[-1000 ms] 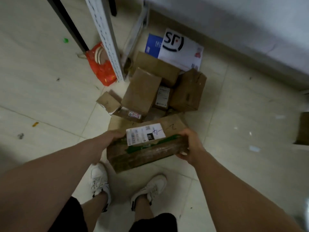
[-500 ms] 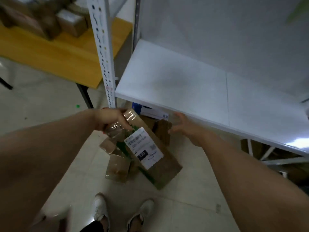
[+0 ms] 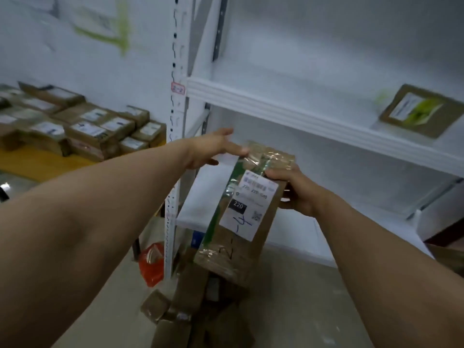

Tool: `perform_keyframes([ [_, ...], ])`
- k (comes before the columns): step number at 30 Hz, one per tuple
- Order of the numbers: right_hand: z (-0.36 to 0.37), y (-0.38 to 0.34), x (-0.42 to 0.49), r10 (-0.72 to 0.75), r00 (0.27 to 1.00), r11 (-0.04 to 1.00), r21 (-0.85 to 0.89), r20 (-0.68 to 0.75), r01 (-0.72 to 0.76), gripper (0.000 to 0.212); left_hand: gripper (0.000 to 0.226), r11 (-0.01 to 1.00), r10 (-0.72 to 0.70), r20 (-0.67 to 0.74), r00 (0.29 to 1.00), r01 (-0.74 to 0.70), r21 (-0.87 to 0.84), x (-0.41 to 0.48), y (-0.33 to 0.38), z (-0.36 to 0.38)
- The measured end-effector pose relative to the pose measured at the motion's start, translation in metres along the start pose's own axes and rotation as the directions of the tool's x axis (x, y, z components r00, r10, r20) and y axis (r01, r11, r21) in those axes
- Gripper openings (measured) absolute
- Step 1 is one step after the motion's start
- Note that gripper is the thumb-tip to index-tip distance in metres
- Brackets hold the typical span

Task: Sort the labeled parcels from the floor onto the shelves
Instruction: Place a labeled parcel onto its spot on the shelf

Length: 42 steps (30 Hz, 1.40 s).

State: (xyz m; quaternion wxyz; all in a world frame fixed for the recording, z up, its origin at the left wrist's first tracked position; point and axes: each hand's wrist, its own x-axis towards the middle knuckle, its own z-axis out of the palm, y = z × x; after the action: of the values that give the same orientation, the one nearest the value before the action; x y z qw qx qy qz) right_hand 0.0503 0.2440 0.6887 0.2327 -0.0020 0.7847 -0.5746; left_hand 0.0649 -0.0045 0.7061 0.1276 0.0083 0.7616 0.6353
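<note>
White shelves [image 3: 301, 116] stand ahead. The right hand [image 3: 295, 190] curls round the far edge of the parcel [image 3: 233, 247]. The left hand [image 3: 213, 149] lies spread, fingertips touching its top corner. It hangs tilted in mid-air before the shelves, label [image 3: 251, 204] up, likely for reading. The right fingers are hidden behind it, and the print is blurred beyond "220". A pile [image 3: 190, 315] lies on the floor below.

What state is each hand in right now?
Left hand: open, fingertips touching the top of the labeled parcel.
Right hand: gripping the labeled parcel.
</note>
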Motion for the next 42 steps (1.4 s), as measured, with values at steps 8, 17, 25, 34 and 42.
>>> perform_keyframes([
  [8,-0.061,-0.008,-0.047,-0.023,0.961,0.795,0.578,-0.277,0.185,0.021,0.127,0.977,-0.123,0.201,0.972,0.154,-0.148,-0.015,0.004,-0.008],
  [17,-0.090,-0.034,-0.078,-0.127,0.926,0.685,0.643,-0.355,0.341,0.030,0.078,0.986,0.064,0.269,0.961,-0.018,-0.168,-0.013,0.060,0.016],
  [25,-0.142,-0.080,-0.129,-0.277,0.814,0.754,0.410,-0.511,0.514,0.042,0.095,0.953,0.275,0.226,0.934,-0.235,-0.189,-0.020,0.151,0.019],
  [34,-0.203,-0.179,-0.192,-0.356,0.393,0.306,0.292,-0.848,0.906,0.033,0.078,0.532,0.797,-0.167,0.581,-0.805,-0.261,-0.012,0.289,0.121],
  [42,-0.320,-0.223,-0.223,-0.391,0.088,0.224,-0.002,-0.916,0.975,0.042,0.101,0.280,0.957,-0.100,0.272,-0.957,0.078,0.005,0.369,0.200],
])
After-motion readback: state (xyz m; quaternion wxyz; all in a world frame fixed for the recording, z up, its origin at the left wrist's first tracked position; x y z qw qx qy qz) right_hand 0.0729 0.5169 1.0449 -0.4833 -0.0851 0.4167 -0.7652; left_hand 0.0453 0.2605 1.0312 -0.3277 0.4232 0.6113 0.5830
